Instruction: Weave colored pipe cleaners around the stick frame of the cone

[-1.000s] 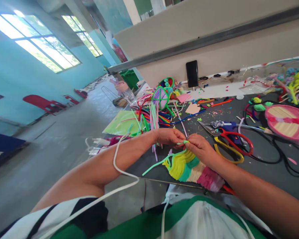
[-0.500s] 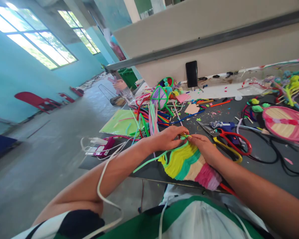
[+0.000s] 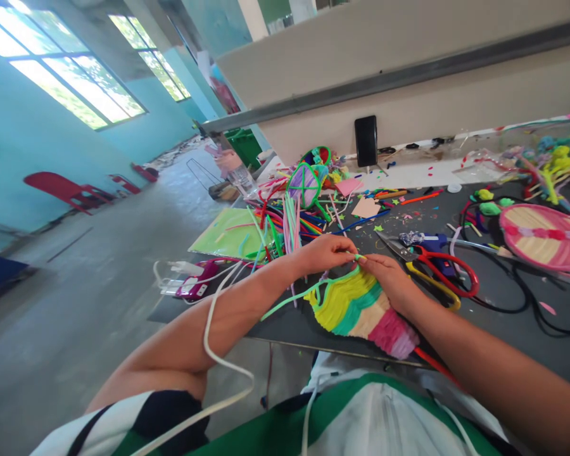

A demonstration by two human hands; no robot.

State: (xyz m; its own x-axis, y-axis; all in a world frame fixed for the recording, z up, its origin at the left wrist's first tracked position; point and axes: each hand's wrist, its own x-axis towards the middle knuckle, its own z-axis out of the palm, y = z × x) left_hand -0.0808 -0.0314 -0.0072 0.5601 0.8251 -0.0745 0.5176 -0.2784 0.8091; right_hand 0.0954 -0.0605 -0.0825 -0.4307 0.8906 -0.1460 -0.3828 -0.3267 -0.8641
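Note:
A fan-shaped piece point(image 3: 358, 310) wrapped in yellow, teal, cream, magenta and lilac pipe cleaners lies tilted over the table's near edge, a red handle point(image 3: 434, 364) sticking out at its lower right. My left hand point(image 3: 330, 253) pinches a light green pipe cleaner point(image 3: 285, 305) at the piece's upper edge, its loose end trailing to the lower left. Right beside it, my right hand point(image 3: 384, 272) has its fingertips closed on the rim of the fan-shaped piece, with the palm along its right side. The exact spot between the fingertips is partly hidden.
To the right lie red-and-yellow-handled scissors point(image 3: 439, 272) and a blue glue gun point(image 3: 434, 244) with black cable. A pink striped fan point(image 3: 546, 237) is farther right. Bundled pipe cleaners point(image 3: 292, 221), a purple power strip point(image 3: 197, 282) and a propped phone point(image 3: 366, 140) stand around.
My left fingers have turned and drawn closer to the rim beside my right fingertips. The green pipe cleaner's loose end has shifted slightly up and right.

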